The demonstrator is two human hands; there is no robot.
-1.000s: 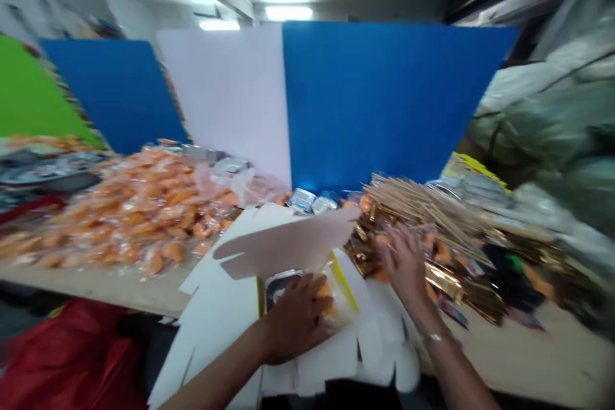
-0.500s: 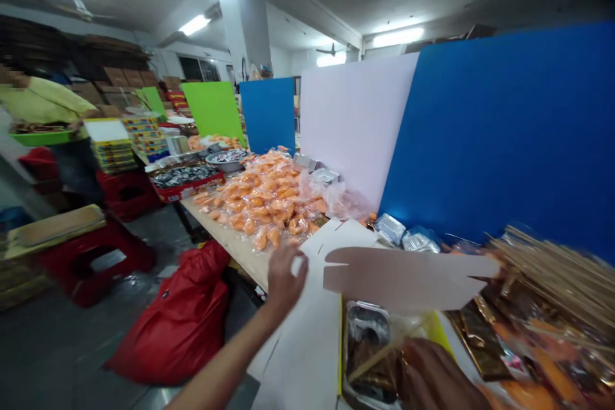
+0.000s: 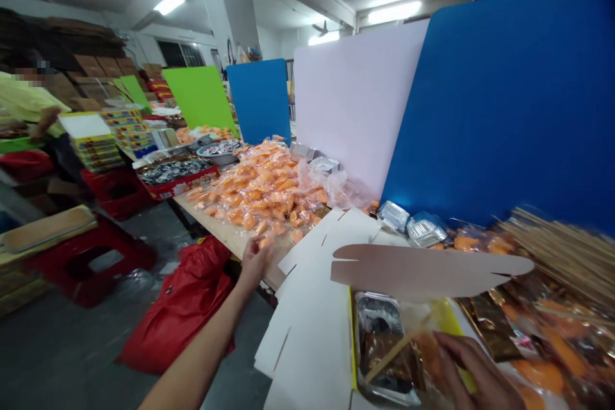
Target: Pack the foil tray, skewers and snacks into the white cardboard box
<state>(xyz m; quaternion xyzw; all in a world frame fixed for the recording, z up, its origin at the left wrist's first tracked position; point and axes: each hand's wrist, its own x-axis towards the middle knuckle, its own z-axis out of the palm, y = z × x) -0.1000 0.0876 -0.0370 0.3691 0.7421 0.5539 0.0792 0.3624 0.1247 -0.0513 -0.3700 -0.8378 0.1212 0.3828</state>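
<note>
our left hand (image 3: 254,259) half curled, grip unclear, left of the foil tray (image 3: 379,346) | our right hand (image 3: 473,371) open, fingers spread, just right of it

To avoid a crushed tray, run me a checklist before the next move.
Foil tray inside white carton: ok.
Carton's tan flap raised above the tray: ok.
Tray top free of loose items: not ok, a wooden stick lies across it.
Right hand beside the tray, not on it: ok.
Left hand empty: cannot tell, something orange shows at its fingertips.
</note>
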